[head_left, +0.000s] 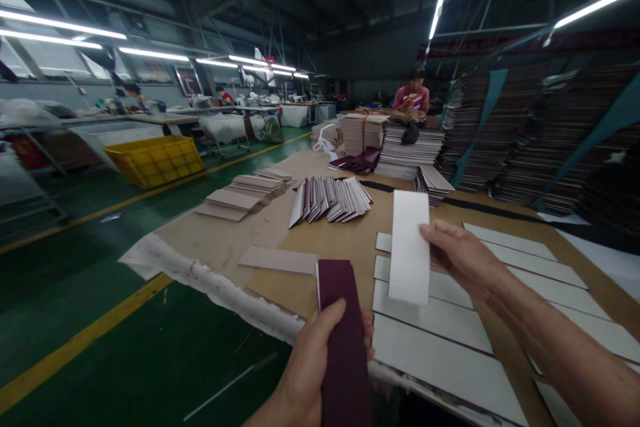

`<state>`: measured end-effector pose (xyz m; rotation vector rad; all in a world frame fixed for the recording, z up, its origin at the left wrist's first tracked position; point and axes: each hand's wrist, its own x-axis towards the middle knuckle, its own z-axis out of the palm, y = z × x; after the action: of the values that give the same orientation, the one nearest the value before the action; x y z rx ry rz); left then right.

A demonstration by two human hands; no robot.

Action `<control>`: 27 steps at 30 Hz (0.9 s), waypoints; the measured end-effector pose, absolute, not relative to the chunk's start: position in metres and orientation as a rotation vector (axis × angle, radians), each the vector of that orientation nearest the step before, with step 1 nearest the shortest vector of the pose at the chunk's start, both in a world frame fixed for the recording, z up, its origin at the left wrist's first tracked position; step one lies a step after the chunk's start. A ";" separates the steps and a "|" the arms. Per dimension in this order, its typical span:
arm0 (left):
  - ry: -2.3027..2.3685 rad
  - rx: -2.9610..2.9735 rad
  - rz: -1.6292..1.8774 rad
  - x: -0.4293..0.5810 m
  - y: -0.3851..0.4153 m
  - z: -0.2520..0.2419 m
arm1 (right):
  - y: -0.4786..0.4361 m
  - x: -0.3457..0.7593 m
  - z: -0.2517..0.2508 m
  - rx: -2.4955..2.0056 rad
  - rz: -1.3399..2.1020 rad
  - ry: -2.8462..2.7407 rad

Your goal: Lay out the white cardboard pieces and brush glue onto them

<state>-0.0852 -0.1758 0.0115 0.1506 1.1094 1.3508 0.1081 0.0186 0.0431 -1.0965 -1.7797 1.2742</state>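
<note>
Worktable: We stand at a worktable (345, 240) covered in brown sheeting; every place below is told from it.
Left hand: Our left hand (310, 357) grasps a maroon strip (343, 340) over the worktable's near edge, thumb on top; a white edge shows along its side.
Right hand: Our right hand (447, 247) pinches a white strip (410, 247) by its right edge, holding it roughly upright above the worktable.
White panels: Dark-edged white panels (435, 353) lie in a column on the worktable, partly behind the held white strip; a second column (550, 277) lies towards its right side.
Loose beige strip: One beige strip (277, 260) lies flat near the worktable's near edge.
Stacks: A leaning row of maroon-and-white pieces (330, 200) sits mid-worktable, with overlapping beige panels (233, 203) to its left; pale boards (410, 153) are piled towards the far end.
Surroundings: A person in a red top (413, 99) is beyond the worktable's far end; a yellow crate (155, 160) stands left of the worktable on the green floor (210, 183).
</note>
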 end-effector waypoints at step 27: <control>1.189 0.216 1.342 -0.089 -0.151 0.012 | 0.027 0.061 0.034 -0.959 1.353 -2.329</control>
<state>-0.0888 -0.1515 0.0122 0.2164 1.1894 1.3418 0.0606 0.0266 0.0338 -0.9589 -2.3288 1.3534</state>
